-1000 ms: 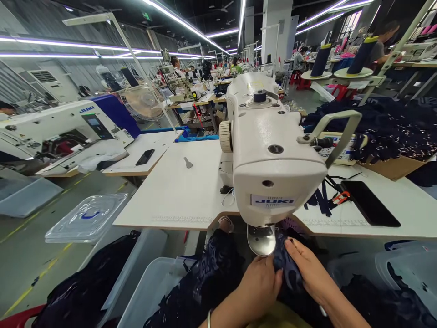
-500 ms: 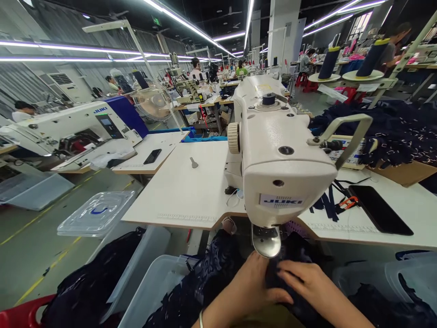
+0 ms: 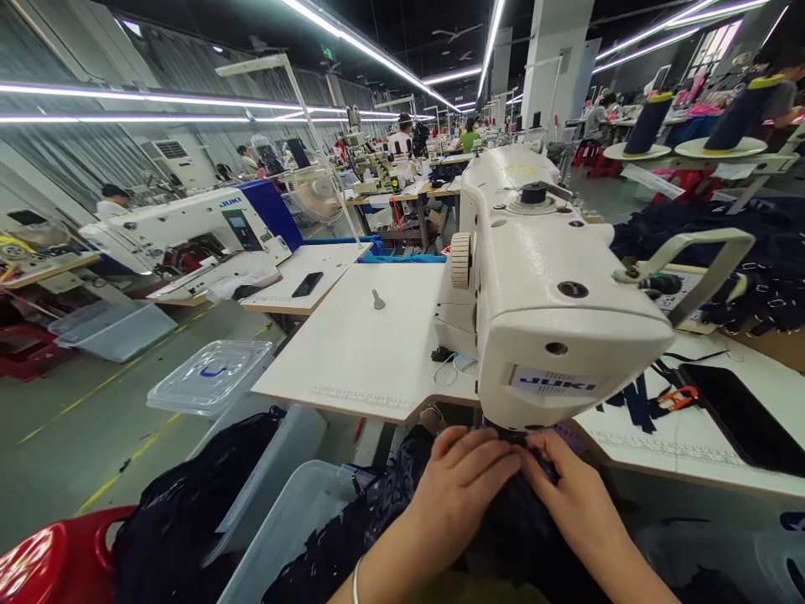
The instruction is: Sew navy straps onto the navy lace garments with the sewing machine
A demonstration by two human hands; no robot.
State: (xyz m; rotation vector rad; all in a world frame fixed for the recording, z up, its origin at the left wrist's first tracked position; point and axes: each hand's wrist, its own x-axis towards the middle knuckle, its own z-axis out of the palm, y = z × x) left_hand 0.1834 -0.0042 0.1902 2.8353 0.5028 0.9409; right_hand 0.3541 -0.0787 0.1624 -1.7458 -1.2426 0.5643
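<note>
Fabric (image 3: 390, 503), dark, is now pressed right beneath the sewing machine (image 3: 553, 310) head — left hand (image 3: 469, 486) and right hand (image 3: 575, 499) have been brought together, fingers narrow and flat, fingertips touching.

"JUKI" on sewing machine (image 3: 547, 277)

Left hand (image 3: 462, 491) and right hand (image 3: 575, 499) now farther forward on dark fabric (image 3: 511, 537), fingertips (image 3: 503, 451) under machine head (image 3: 553, 310).

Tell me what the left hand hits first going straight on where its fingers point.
Most likely the right hand: the left hand points forward and rightward, its fingertips almost at the right hand's, over dark fabric below the sewing machine head. Depth is unclear.
</note>
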